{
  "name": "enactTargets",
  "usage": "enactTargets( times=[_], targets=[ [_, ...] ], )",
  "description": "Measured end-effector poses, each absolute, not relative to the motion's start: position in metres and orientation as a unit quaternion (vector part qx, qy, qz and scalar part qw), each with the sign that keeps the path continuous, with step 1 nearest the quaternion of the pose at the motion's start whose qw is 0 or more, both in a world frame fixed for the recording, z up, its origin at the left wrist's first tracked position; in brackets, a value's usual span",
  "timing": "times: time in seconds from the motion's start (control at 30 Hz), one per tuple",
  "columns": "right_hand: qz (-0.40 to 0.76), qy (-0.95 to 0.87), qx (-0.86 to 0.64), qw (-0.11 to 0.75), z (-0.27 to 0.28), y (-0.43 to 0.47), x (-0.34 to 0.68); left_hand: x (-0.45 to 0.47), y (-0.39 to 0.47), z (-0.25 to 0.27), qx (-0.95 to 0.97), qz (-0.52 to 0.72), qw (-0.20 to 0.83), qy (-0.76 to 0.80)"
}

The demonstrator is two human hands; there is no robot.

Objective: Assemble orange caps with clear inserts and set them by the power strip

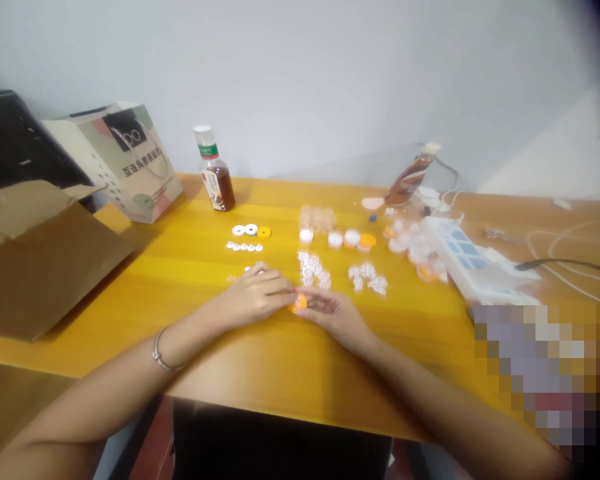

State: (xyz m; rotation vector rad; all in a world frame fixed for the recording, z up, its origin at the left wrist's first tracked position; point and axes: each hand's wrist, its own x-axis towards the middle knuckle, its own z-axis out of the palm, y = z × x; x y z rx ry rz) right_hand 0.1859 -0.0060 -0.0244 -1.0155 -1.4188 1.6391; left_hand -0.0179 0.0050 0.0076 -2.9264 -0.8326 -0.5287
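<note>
My left hand (257, 293) and my right hand (337, 317) meet near the middle of the table. Between their fingertips is a small round orange piece (299, 304), partly covered by the fingers; its exact kind is too blurred to tell. Just beyond my hands lies a cluster of white patterned pieces (313, 270), with a second patterned group (367, 277) to its right. A row of small white parts (244, 247) lies past my left hand. Behind it are white discs (239, 231) and a yellow disc (264, 232). Farther right sit several white round pieces (335, 239) and an orange-topped one (367, 241).
A cardboard box (45, 267) and a paper bag (135, 173) occupy the left. An upright drink bottle (220, 183) stands at the back; another bottle (410, 180) leans at the right. Clear plastic pieces (415, 243), a white tray-like case (460, 250) and cables (560, 265) lie to the right.
</note>
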Motion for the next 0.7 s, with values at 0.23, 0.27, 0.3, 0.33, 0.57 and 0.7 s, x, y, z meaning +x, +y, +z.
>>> enactTargets(
  times=[0.23,0.27,0.3,0.33,0.57,0.7],
  targets=[
    [0.637,-0.552,-0.392,0.37,-0.027,-0.006,0.187,-0.014,0.006,0.001,-0.889,-0.288,-0.102,-0.34],
    [0.637,-0.551,-0.391,0.371,-0.028,-0.006,0.186,-0.012,0.006,0.0,-0.867,-0.305,-0.142,-0.368],
    [0.637,-0.552,-0.389,0.371,-0.028,-0.006,0.186,-0.01,0.006,-0.002,-0.842,-0.316,-0.187,-0.395],
    [0.637,-0.554,-0.387,0.371,-0.028,-0.006,0.186,-0.008,0.007,-0.004,-0.818,-0.319,-0.234,-0.417],
    [0.643,-0.567,-0.366,0.363,-0.025,-0.006,0.185,0.0,0.01,-0.017,-0.725,-0.299,-0.449,-0.429],
    [0.642,-0.572,-0.362,0.36,-0.024,-0.007,0.184,-0.001,0.01,-0.017,-0.691,-0.294,-0.499,-0.432]
  ],
)
